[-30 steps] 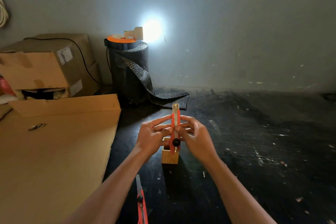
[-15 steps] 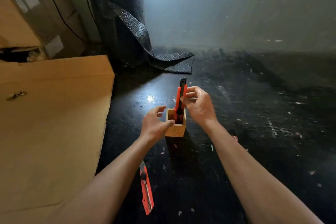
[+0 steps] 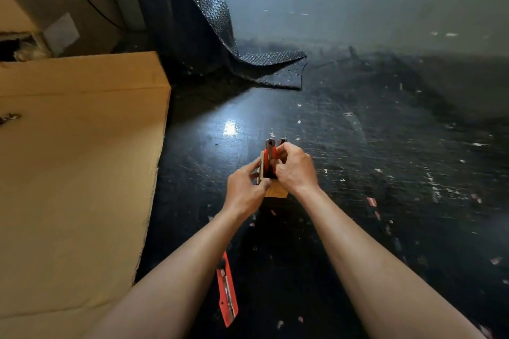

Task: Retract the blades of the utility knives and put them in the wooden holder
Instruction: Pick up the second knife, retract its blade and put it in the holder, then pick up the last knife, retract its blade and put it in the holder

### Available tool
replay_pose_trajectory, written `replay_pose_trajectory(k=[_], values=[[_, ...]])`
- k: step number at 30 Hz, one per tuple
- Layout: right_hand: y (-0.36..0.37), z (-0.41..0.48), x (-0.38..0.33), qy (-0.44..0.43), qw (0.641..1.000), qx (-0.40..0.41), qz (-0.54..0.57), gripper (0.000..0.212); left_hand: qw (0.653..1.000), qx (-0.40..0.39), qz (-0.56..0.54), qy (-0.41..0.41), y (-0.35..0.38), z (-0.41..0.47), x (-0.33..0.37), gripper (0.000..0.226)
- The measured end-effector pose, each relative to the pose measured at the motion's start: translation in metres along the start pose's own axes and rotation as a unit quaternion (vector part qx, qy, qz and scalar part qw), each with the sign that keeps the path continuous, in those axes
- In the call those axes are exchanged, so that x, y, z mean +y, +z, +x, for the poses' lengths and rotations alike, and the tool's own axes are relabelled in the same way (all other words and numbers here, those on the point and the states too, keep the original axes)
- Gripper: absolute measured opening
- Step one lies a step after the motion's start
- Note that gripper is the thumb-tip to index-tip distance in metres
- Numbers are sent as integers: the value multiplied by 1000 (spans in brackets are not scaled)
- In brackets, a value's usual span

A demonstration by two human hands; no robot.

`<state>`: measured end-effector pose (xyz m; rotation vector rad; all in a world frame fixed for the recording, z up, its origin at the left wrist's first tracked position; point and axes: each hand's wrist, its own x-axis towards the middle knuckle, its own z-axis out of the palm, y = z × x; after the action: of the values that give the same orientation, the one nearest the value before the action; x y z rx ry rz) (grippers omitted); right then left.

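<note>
A small wooden holder (image 3: 276, 192) stands on the black floor in front of me. Two red utility knives (image 3: 269, 158) stand upright in it, their dark ends sticking out of the top. My right hand (image 3: 296, 170) pinches the knives from the right. My left hand (image 3: 243, 190) grips the holder's left side. Another red utility knife (image 3: 227, 290) lies flat on the floor between my forearms, partly hidden by my left arm.
Flat cardboard (image 3: 74, 162) covers the floor on the left, with boxes (image 3: 55, 8) behind it. A roll of black bubble wrap (image 3: 198, 22) stands by the wall, its loose end (image 3: 270, 69) trailing on the floor. Small scraps are scattered around.
The knife went from both hands, held above the holder, down into the holder. My right hand followed it down, and my left hand closed on the holder. The view tilted downward.
</note>
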<state>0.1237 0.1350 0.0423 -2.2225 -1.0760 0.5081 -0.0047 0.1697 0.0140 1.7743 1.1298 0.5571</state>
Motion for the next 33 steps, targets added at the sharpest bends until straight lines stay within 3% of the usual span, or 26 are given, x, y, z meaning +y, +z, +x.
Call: replay_pose_trajectory(k=[9,16,21,27,33], values=[[-2,-9,4,-3,1000,4,24,23,1000,7,-23,2,2,-1,-2,56],[-18,-36,-1,-49,999,-4,-17,23,999,27,13,-10,-7,-26,-4,59],[-14,-77,1,-52,995,-71,-44,23,994,13,105,13,-28,-80,-20,52],[20,-134,14,-35,983,-160,-89,25,979,23,202,-23,-33,-156,-59,43],[61,-183,25,-15,962,-250,-111,32,979,33,162,-122,-33,-200,-82,17]])
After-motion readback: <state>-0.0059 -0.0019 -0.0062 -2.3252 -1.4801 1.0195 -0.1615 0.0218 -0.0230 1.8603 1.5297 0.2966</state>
